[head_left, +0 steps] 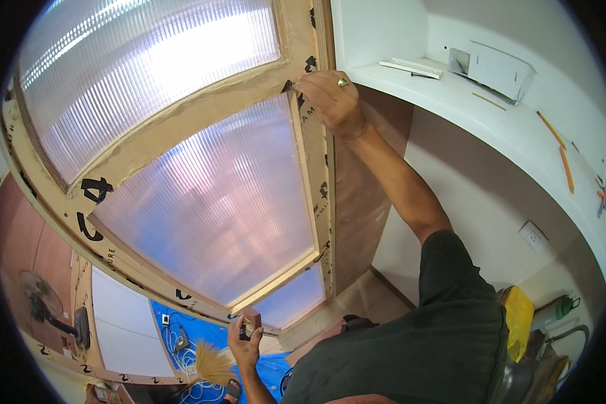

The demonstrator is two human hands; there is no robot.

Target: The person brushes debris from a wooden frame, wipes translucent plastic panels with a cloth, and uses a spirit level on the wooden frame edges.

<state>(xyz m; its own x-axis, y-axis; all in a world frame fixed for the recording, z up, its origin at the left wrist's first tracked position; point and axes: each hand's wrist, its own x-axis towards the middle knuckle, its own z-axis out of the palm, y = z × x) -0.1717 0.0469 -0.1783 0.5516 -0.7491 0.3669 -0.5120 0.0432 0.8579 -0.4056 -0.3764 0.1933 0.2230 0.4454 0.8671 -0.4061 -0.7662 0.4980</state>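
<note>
A tall wooden frame point(161, 138) with ribbed translucent panes point(215, 195) stands before me. My right hand point(337, 101), with a ring on one finger, reaches up to the frame's right upright. Its fingers are bent together at the upper right corner of the middle pane. A small dark bit shows by the fingertips, too small to name. Low in the view, my left hand point(246, 343) is closed around a small brown box-like piece point(250, 322) with a light patch on its side. That piece is close to the frame's lower edge.
A white shelf point(451, 94) curves along the right, with a white box point(498, 71), pencils point(567, 168) and strips on it. A fan point(47, 303) stands at lower left. A straw broom point(212, 363) and cables point(182, 337) lie over blue sheeting point(269, 370). A yellow bag point(516, 320) hangs at right.
</note>
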